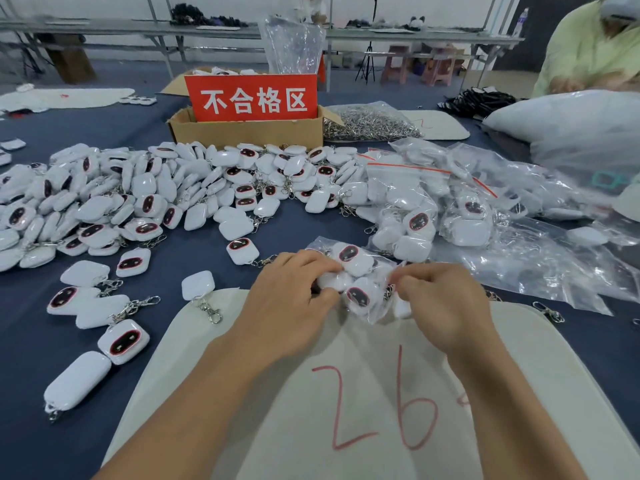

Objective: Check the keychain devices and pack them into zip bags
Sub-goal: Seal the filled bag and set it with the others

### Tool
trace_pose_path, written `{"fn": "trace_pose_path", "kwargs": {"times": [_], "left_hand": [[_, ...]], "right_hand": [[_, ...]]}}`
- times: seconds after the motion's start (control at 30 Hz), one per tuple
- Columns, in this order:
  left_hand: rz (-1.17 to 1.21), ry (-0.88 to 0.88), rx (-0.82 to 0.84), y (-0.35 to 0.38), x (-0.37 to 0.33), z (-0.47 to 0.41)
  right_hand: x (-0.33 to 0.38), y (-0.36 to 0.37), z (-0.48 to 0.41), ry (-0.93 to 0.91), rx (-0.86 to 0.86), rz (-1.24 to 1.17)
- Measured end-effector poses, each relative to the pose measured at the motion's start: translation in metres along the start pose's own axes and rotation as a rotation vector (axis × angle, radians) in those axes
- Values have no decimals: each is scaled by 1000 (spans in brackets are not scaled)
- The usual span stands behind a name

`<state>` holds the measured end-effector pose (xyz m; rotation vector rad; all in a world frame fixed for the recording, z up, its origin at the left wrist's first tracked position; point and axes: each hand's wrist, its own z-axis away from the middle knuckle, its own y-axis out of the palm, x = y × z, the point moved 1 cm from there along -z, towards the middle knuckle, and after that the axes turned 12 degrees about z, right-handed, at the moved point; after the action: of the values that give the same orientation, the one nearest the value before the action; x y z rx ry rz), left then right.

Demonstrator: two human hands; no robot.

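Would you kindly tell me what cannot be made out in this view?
Head view:
Zip bag seal: under the left hand and right hand.
Its device count: hands cover some.
Cardboard box contents: behind the red sign.
Mat number after 26: right forearm hides it.

Work table [41,341] w/ dark blue cloth fills foreground. Behind it blue-grey floor [131,69], then long grey bench [121,27] on thin metal legs running across the back. White wall [104,5] beyond, dark panel [543,29] top R. Two pinkish stools [396,64] & black tripod [367,64] near bench legs. Light even, shadows soft
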<state>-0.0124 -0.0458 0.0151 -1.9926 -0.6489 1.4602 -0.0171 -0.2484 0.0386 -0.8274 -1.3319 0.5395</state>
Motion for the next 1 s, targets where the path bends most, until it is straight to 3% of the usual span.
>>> {"fn": "trace_pose_path", "kwargs": {"times": [0.2, 0.37, 0.6, 0.9, 1.0], "left_hand": [[-143, -45, 85, 3, -5, 4], [-346, -17, -48, 11, -11, 9], [-151, -114, -111, 6, -3, 3], [-313, -82, -118, 1, 3, -8], [-245, -59, -162, 2, 2, -7]], "right_hand": [[-1, 3, 3, 56, -45, 202], [2, 1, 2, 76, -22, -7], [1, 6, -1, 69, 2, 112], [6, 4, -4, 134, -18, -363], [4, 2, -5, 197, -68, -432]]}}
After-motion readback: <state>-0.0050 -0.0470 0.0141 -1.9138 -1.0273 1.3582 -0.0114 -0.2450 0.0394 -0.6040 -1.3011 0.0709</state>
